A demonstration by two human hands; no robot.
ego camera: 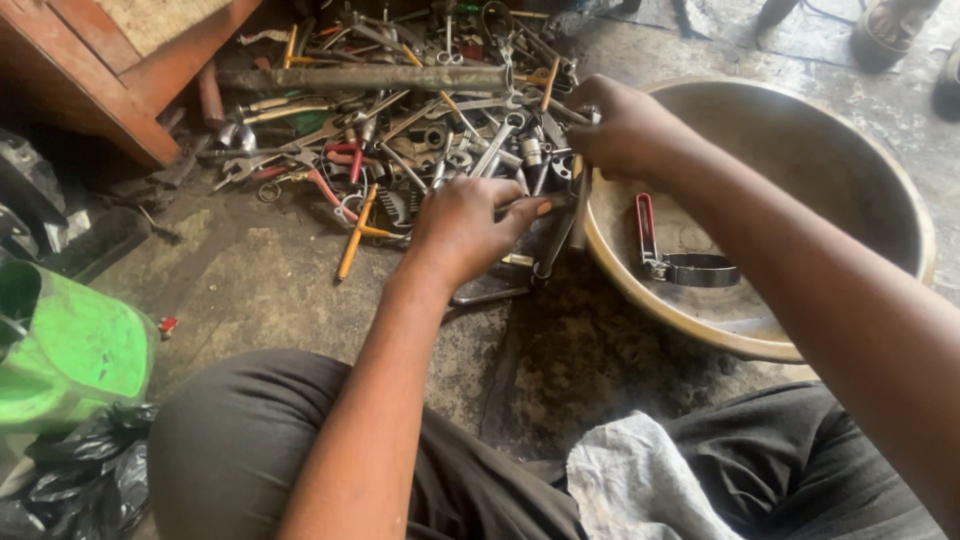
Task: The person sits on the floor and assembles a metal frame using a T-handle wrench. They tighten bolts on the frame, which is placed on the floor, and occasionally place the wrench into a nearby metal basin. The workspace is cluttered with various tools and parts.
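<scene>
Big metal basin (850, 170) at 3 o'clock, holding strap wrench (680, 262) with red handle. Tool pile (400, 120) at 12 o'clock on concrete floor (250, 290): spanners, pliers, screwdrivers, long pipe (370, 78) across top. Green container (65, 350) at 8 o'clock, grey rag (640, 480) on lap at 6 o'clock.

Step in hand, by look: sorting pile at near edge beside basin. Left hand (462, 228) curled over long metal tool (560, 225), fingers clamped on it. Right hand (625, 125) closed on tool's upper end at pile's edge; grip hidden, cannot tell how tight. Next move calls for lifting tool free without snagging neighbours.
</scene>
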